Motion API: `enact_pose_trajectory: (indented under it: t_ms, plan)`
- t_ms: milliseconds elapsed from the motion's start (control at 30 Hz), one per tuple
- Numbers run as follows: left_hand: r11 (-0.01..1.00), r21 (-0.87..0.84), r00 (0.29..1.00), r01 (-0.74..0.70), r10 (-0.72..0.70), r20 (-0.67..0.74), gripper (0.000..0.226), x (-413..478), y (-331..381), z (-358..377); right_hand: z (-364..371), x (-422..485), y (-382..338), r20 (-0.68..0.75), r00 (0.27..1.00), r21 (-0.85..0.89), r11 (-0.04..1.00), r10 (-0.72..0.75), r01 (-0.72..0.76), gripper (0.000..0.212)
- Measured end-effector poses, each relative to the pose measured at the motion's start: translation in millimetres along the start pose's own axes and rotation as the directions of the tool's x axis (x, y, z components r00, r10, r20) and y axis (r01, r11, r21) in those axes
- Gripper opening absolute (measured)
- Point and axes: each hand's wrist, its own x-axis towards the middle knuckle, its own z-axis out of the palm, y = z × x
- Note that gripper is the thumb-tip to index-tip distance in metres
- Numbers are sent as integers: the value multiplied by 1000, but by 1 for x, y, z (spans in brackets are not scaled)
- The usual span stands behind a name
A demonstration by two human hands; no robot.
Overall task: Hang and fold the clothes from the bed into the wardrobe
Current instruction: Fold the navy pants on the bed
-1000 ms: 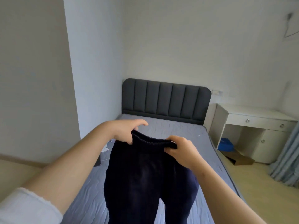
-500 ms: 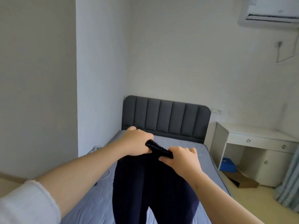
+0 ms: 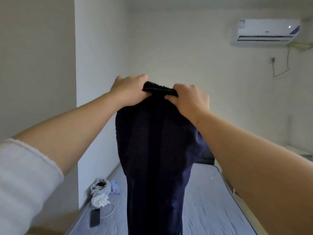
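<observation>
A pair of dark navy trousers [image 3: 152,150] hangs straight down in front of me, held up high by its ribbed waistband. My left hand [image 3: 130,89] grips the waistband's left end. My right hand [image 3: 188,97] grips the right end, close beside the left. The legs hang together, folded lengthwise, and drop past the bottom of the view above the grey-blue bed [image 3: 211,200]. No wardrobe is in view.
On the bed's left edge lie a small white and grey bundle of cloth [image 3: 100,192], a white cable and a black phone [image 3: 94,217]. A wall corner stands at the left. An air conditioner [image 3: 265,32] hangs on the far wall.
Both hands have lifted the trousers well upward, and my view has risen with them. The hands stay close together on the waistband. The headboard is now hidden behind the trousers.
</observation>
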Motion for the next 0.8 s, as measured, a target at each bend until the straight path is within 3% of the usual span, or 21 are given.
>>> enact_pose_trajectory:
  t_ms: [133,233,300,433,633,733,800]
  plan:
    - [998,-57,960,-25,8,-280,38,19,-2,-43,-43,34,-2,-221,973,-37,998,-59,52,31]
    - [998,-28,954,-55,44,-298,43,7,-5,-48,-49,30,3,-209,973,-35,995,-98,93,32]
    - [992,23,973,-123,125,-195,41,-15,-6,-34,-38,12,9,-98,987,-13,992,-127,126,35]
    - [972,31,959,-231,222,177,43,-67,-4,10,2,-41,20,224,959,1,984,-175,179,44]
    - [966,-115,853,-232,259,453,47,-141,3,69,63,-123,29,471,867,65,986,-164,151,51]
    - [962,-190,751,-198,274,601,52,-178,10,94,86,-165,33,582,796,82,986,-163,142,52]
    - [954,-243,675,-176,296,676,40,-199,16,110,98,-191,34,658,735,88,986,-164,141,51]
